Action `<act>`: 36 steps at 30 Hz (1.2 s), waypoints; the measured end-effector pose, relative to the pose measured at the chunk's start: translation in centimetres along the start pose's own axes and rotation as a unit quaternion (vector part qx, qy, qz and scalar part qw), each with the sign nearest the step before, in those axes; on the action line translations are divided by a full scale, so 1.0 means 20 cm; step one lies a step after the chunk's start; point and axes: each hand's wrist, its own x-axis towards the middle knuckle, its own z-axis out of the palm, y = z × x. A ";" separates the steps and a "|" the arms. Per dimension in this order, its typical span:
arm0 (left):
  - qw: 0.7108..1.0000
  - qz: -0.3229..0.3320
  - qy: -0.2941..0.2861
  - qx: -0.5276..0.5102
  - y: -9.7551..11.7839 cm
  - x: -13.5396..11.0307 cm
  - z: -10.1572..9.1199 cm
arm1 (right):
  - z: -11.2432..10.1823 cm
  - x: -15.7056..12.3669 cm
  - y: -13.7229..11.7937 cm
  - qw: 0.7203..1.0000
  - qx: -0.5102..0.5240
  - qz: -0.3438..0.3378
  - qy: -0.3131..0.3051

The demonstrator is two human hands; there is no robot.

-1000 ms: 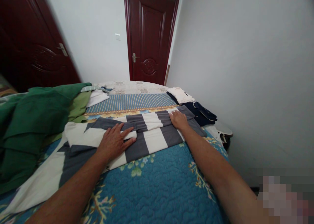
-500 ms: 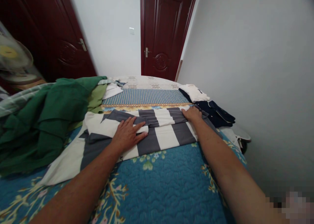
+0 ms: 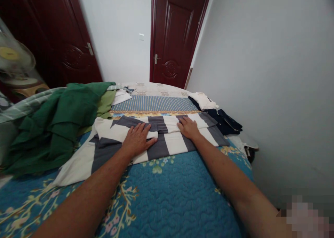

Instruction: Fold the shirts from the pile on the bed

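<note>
Sliding toward the left hand, the right hand is now resting on the striped garment, which is lying across the blue quilt. Both hands are spreading open, seemingly pinning the folds, green cloth bunching beyond the garment's left end.

The long, folded, grey-and-white cloth garment was broadly striped; beneath it, the quilted blue fabric bedspread was floral-patterned in yellow, pink and green.
</note>
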 end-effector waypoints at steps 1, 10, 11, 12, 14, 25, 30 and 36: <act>1.000 0.000 -0.001 0.003 0.00 0.00 0.00 | 0.00 -0.03 -0.06 0.999 0.007 -0.028 -0.014; 0.999 0.013 -0.005 0.040 -0.03 0.03 0.00 | -0.07 -0.13 -0.10 0.998 0.034 -0.053 -0.013; 0.999 0.014 -0.007 0.043 -0.03 0.03 0.00 | -0.09 -0.13 -0.02 1.000 0.021 -0.008 0.009; 0.999 0.015 -0.009 0.045 -0.03 0.03 0.00 | -0.11 -0.12 0.07 0.998 0.005 0.044 0.038; 0.999 0.014 -0.010 0.050 -0.03 0.03 -0.01 | -0.16 -0.12 0.26 0.984 -0.019 0.145 0.099; 0.998 0.020 -0.007 0.066 -0.05 0.06 0.00 | -0.18 -0.13 0.65 0.943 0.000 0.319 0.092; 0.997 0.027 -0.007 0.071 -0.04 0.06 -0.02 | -0.17 -0.11 0.66 0.930 0.012 0.354 0.093; 0.997 0.023 -0.009 0.067 -0.04 0.06 -0.02 | -0.17 -0.12 0.60 0.945 -0.009 0.314 0.095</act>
